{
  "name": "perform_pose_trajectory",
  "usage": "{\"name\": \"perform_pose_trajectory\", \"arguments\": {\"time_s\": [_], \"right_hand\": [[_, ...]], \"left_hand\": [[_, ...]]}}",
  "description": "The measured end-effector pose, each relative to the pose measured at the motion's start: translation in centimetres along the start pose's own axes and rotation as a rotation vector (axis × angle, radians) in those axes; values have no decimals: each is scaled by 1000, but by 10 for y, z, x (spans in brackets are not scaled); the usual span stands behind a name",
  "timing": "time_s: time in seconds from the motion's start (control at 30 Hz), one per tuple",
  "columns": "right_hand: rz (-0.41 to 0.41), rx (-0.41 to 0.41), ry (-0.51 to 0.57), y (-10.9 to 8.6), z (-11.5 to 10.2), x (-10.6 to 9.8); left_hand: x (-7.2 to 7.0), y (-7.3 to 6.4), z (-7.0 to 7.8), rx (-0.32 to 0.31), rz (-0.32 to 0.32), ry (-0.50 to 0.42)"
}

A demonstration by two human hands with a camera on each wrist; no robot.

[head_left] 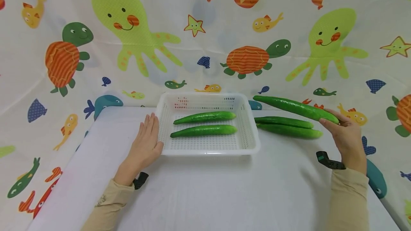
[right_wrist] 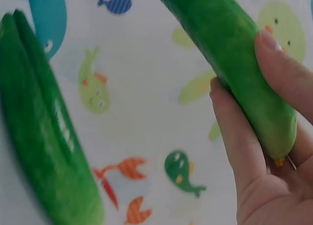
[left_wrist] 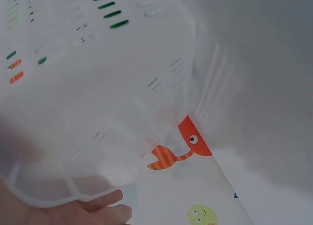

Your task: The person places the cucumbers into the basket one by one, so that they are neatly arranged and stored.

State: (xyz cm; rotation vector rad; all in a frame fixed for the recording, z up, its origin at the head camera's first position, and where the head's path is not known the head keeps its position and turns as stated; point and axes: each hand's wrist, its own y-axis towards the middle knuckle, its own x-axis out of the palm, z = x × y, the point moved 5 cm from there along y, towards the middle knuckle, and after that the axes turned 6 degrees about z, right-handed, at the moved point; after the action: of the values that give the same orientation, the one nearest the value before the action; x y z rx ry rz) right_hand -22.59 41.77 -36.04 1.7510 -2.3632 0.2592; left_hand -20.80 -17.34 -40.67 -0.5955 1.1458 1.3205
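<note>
My right hand (head_left: 345, 131) grips a long green cucumber (head_left: 295, 107) by its paler end, thumb on one side and fingers on the other. The cucumber is raised and its dark tip points left, toward the basket. Below it, two more cucumbers (head_left: 289, 131) lie side by side on the table; the right wrist view shows the held cucumber (right_wrist: 239, 63) apart from that pair (right_wrist: 44, 132). A white plastic basket (head_left: 208, 152) holds two cucumbers (head_left: 205, 130) lying parallel. Against its left side rests my left hand (head_left: 146, 142), fingers straight; the left wrist view shows its fingers (left_wrist: 115, 213) by the rim.
A white cloth (head_left: 205, 195) covers the table. Behind it hangs a curtain (head_left: 199, 45) printed with sea animals. The lying cucumbers reach close to the basket's right wall. A dark band (head_left: 330, 161) is worn on the right wrist.
</note>
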Motion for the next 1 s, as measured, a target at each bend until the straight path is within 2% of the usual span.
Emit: {"name": "perform_pose_trajectory", "arguments": {"time_s": [0.17, 0.4, 0.57, 0.67, 0.77, 1.0], "right_hand": [[-43, -61, 66, 4, -15, 31], [-113, -172, 87, 1, -27, 81], [-144, -180, 72, -5, -29, 118], [-188, -154, 65, -8, -25, 140], [-228, -136, 19, -12, -17, 161], [-243, -65, -263, -21, 26, 202]], "left_hand": [[1, 1, -3, 8, -6, -2], [0, 1, -3, 2, -20, -16], [0, 1, -3, -2, -18, -19], [0, 2, -3, -5, -20, -20], [1, 2, -3, -7, -20, -20], [1, 2, -4, -3, -19, -17]]}}
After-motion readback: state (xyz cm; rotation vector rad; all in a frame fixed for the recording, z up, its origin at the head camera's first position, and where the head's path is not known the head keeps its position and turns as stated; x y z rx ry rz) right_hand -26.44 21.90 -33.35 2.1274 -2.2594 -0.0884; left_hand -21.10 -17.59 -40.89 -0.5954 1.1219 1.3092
